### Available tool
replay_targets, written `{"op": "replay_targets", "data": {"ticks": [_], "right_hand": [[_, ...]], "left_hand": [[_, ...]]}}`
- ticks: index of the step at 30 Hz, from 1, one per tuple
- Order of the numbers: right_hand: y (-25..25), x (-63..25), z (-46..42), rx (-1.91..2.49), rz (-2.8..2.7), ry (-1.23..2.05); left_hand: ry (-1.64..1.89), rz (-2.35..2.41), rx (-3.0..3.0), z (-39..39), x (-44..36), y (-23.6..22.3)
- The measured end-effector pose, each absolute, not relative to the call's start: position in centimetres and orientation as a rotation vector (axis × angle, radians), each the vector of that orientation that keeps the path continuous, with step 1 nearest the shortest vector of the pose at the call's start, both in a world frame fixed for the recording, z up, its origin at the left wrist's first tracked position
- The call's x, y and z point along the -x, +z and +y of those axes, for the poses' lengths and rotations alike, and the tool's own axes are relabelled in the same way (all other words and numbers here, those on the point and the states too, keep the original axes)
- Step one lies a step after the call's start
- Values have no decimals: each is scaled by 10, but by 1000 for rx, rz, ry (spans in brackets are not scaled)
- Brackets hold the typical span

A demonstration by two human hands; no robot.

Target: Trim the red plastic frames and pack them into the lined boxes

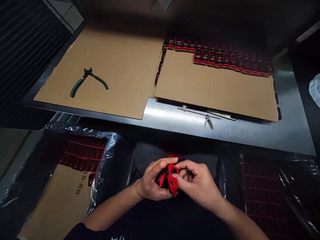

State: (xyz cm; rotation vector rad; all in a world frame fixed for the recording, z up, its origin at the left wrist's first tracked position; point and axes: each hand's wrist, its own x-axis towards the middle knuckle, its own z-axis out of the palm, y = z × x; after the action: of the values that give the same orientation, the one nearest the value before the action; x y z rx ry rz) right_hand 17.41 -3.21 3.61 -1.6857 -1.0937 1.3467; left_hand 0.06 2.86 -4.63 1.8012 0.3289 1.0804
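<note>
A red and black plastic part [173, 181] with small square openings is held low in front of my body. My left hand [153, 181] wraps round its black side, with the thumb along the top. At its right edge, my right hand [193, 176] pinches the red frame between thumb and fingers. The fingers hide much of the part, so its full shape cannot be made out.
Green-handled side cutters [87, 80] lie spread on a cardboard sheet [120, 66]. Similar red and black parts [225, 58] stand in rows behind another cardboard sheet [220, 86]. Nail clippers [209, 122] and a thin stick [197, 111] lie near the metal table's edge. Plastic-lined bins [100, 160] flank me.
</note>
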Motion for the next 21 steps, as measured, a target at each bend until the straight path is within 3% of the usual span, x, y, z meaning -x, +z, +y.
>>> {"op": "replay_targets", "data": {"ticks": [7,15,21], "right_hand": [[35,-177,-36,1697,-1107,1220],[18,-184,-41,1362,-789,1725],[17,-182,-42,1257,-687,1801]], "left_hand": [[1019,485,-1773,24,-3,-42],[875,464,-1465,16,-6,-40],[883,398,-1450,18,-7,-42]]}}
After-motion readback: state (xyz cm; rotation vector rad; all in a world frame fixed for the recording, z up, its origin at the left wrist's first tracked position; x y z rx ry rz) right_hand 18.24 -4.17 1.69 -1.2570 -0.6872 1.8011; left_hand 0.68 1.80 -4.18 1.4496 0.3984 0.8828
